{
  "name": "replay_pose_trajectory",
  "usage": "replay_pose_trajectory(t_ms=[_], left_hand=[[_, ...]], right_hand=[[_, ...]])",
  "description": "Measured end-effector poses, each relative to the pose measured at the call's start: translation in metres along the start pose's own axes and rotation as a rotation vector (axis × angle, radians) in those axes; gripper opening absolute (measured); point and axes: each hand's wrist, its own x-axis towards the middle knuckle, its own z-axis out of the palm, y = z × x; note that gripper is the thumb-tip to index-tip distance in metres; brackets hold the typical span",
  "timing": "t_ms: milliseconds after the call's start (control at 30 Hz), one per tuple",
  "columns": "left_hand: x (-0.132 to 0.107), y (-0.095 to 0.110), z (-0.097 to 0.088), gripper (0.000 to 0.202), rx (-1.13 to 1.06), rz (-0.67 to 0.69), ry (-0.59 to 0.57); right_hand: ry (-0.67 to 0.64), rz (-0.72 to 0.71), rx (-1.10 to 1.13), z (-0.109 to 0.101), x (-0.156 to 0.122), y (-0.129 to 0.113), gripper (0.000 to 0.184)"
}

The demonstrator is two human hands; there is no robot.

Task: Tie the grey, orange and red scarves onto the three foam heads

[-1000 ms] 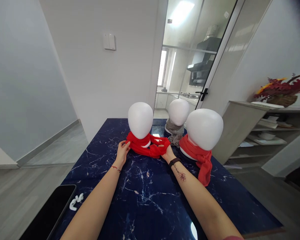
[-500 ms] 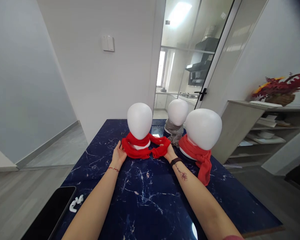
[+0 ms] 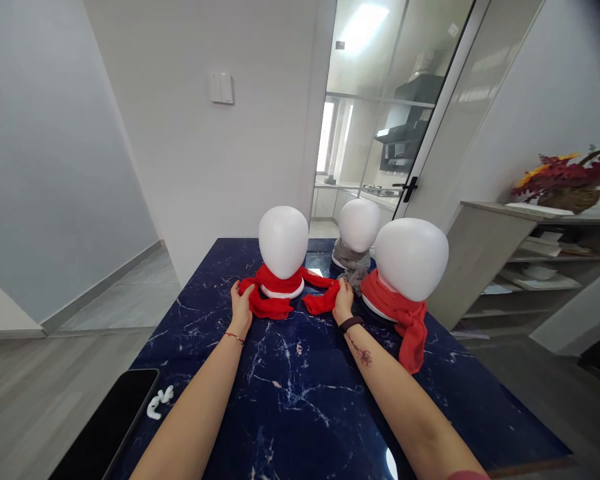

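Note:
A bright red scarf (image 3: 276,308) passes round the neck of a white mannequin head (image 3: 283,241) at the table's far side. Its two ends come forward to either side and lie with their tips apart on the table. My left hand (image 3: 242,303) is closed on the left end, thumb over the cloth. On the right, my right hand (image 3: 343,301) grips the other end, its fingers wrapped round the fabric. The head stands upright between my hands, and its white base shows under the scarf.
To the right stand a mannequin head (image 3: 411,259) with a knotted coral scarf (image 3: 413,327) and, behind it, another head (image 3: 359,225) with a grey scarf (image 3: 355,263). A black phone (image 3: 107,423) and white earbuds (image 3: 160,402) lie front left on the dark blue marbled table (image 3: 290,400).
Both hands have closed further on the scarf ends. The ends have drawn apart, with a wider gap between their tips. The view has shifted slightly.

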Motion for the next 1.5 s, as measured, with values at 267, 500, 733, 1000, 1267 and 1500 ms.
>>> replay_pose_trajectory(t_ms=[267,500,733,1000,1267,1500], left_hand=[[-0.026,0.005,0.004,0.041,0.519,0.334,-0.098],[-0.029,-0.004,0.004,0.029,0.821,0.465,-0.143],[-0.035,-0.001,0.011,0.056,1.027,0.39,-0.173],[-0.034,-0.001,0.012,0.068,1.107,0.326,-0.191],[-0.037,0.006,0.014,0.063,1.2,0.292,-0.161],[-0.037,0.004,0.015,0.056,1.231,0.309,-0.147]], right_hand=[[-0.103,-0.137,-0.342,0.008,-0.026,-0.016,0.039],[-0.171,-0.166,-0.533,-0.003,-0.03,-0.019,0.012],[-0.233,-0.115,-0.534,0.022,0.021,-0.045,0.014],[-0.416,-0.011,-0.366,0.138,0.134,-0.158,0.021],[-0.675,-0.229,-0.265,0.232,0.113,-0.253,0.008],[-0.559,-0.594,0.038,0.154,0.016,-0.276,0.014]])
